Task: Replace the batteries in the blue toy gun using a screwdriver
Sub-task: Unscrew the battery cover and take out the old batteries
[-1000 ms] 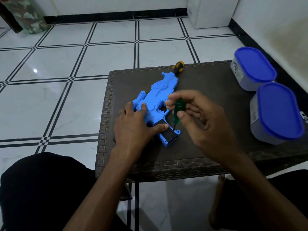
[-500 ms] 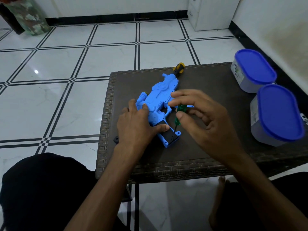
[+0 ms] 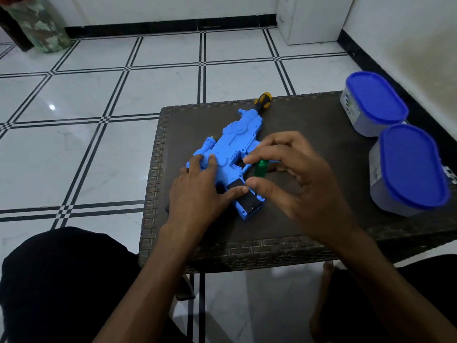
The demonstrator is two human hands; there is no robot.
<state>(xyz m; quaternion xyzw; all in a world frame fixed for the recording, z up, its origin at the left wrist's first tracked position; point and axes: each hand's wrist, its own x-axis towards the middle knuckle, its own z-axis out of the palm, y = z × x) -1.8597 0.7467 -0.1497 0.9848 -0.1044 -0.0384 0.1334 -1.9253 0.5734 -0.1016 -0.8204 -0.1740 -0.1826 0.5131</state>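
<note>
The blue toy gun (image 3: pixel 236 142) lies flat on the dark woven table (image 3: pixel 309 125), muzzle pointing away, its black and yellow tip at the far edge. Its grip shows a black battery cover (image 3: pixel 247 201). My left hand (image 3: pixel 200 191) presses down on the gun's rear, thumb stretched onto the black cover. My right hand (image 3: pixel 294 179) pinches the green handle of a small screwdriver (image 3: pixel 261 168) between thumb and fingertips, held upright over the grip. The screwdriver's tip is hidden behind my thumb.
Two grey containers with blue lids stand at the table's right side, one farther (image 3: pixel 373 103), one nearer (image 3: pixel 408 169). White tiled floor lies to the left and beyond. A white cabinet (image 3: pixel 311 18) stands at the back wall. My knees sit below the table's near edge.
My right hand's fingers have shifted round the green handle, turning it over the grip. The left hand and the gun have stayed put.
</note>
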